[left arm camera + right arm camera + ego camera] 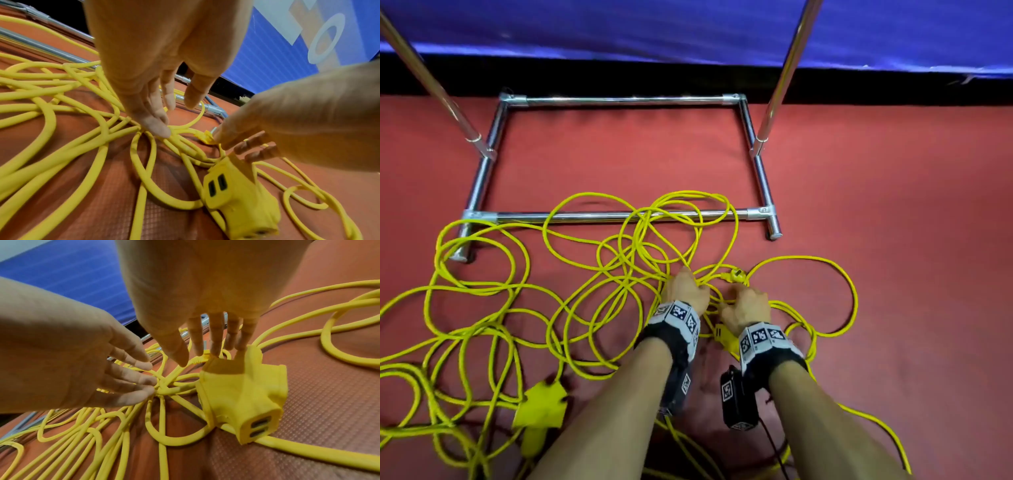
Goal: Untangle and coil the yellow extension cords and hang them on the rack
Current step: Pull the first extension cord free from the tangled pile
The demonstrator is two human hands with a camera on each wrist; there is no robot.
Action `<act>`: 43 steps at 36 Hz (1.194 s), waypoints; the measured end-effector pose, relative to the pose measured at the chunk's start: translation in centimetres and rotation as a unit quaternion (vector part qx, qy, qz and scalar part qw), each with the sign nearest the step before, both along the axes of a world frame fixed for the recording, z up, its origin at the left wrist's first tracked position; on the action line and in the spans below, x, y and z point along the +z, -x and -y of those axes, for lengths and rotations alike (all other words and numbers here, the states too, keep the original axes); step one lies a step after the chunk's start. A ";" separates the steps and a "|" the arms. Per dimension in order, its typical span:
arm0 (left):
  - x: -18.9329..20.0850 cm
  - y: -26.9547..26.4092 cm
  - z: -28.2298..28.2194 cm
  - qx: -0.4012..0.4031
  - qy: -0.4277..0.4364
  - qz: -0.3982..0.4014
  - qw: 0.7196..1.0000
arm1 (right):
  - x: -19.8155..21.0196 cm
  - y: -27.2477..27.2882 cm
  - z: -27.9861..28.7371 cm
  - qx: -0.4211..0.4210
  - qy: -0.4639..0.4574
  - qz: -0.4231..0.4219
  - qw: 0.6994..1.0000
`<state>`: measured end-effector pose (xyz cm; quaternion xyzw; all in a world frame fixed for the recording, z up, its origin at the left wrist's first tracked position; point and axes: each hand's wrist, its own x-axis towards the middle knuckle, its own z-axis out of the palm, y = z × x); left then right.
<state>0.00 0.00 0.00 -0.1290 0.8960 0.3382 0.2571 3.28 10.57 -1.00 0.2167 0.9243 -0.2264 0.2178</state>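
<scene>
Near socket block [541, 404]: lower left of frame, on the red floor [893, 205].
Second socket block [242, 395]: between the wrists.
Left hand [686, 291]: fingers straight, tips pressing crossed cords.
Right hand [746, 305]: relaxed, fingertips at the plug [736, 275].
Yellow cords [592, 274]: tangled across centre frame.
Rack [619, 216]: chrome base, upper centre, cords over its near bar.

The tangled yellow extension cords [599, 274] look like matt, smooth rubbery plastic, as does the chunky yellow multi-outlet socket block [242, 395]. The tubular rack [619, 216] is polished, shiny chrome-like metal. The red floor mat [318, 386] shows a fine woven-looking grid texture.
</scene>
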 end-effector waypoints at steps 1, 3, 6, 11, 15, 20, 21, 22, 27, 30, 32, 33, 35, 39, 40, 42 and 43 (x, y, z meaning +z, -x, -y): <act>-0.2 0.1 -0.1 -0.006 0.006 0.013 1.000 | 0.0 0.2 0.0 -0.011 0.003 0.008 1.000; -0.8 0.3 -0.3 -0.010 0.026 0.010 1.000 | -0.1 0.7 0.1 -0.029 -0.002 0.017 0.999; -1.0 0.4 -0.8 -0.019 0.052 0.009 0.998 | -0.6 1.2 0.2 -0.053 0.001 0.013 0.999; -1.0 0.9 -0.6 -0.054 0.066 -0.001 0.996 | -1.4 1.6 0.4 -0.064 -0.003 -0.009 0.998; -0.7 0.9 0.3 -0.042 0.009 -0.018 0.999 | -1.1 1.6 0.5 -0.039 -0.015 -0.026 0.999; 0.2 1.0 2.0 -0.002 -0.120 -0.042 0.992 | 0.5 2.5 0.5 -0.050 0.029 -0.025 0.998; 0.8 1.2 2.3 0.007 -0.142 -0.044 0.989 | 1.1 2.5 0.3 -0.055 0.052 -0.038 0.996; 1.5 1.4 2.7 0.018 -0.165 -0.046 0.985 | 1.8 2.5 0.0 -0.056 0.074 -0.055 0.994; 5.4 2.0 3.7 0.007 -0.229 -0.032 0.973 | 6.4 2.2 -0.7 -0.049 0.128 -0.162 0.977; 7.8 1.7 3.6 -0.013 -0.228 -0.038 0.973 | 9.4 2.1 -0.4 -0.048 0.163 -0.201 0.965; 9.3 1.5 3.6 -0.018 -0.234 -0.055 0.971 | 11.7 1.9 -0.1 -0.044 0.189 -0.227 0.954; 10.1 1.3 3.6 -0.019 -0.242 -0.066 0.968 | 12.8 1.8 0.0 -0.042 0.206 -0.243 0.947; 11.6 1.1 3.5 -0.012 -0.267 -0.085 0.960 | 14.8 1.6 0.4 -0.038 0.221 -0.266 0.937; 14.9 0.4 3.2 -0.015 -0.306 -0.094 0.947 | 18.1 1.2 1.4 -0.035 0.215 -0.319 0.923; 15.8 0.2 3.1 -0.016 -0.315 -0.093 0.944 | 18.8 1.1 1.7 -0.039 0.217 -0.330 0.918; 17.7 -0.2 3.1 -0.012 -0.341 -0.085 0.936 | 20.2 1.1 2.6 -0.059 0.228 -0.354 0.905; 18.5 -0.4 3.1 -0.010 -0.349 -0.081 0.934 | 21.0 0.9 2.9 -0.075 0.239 -0.364 0.897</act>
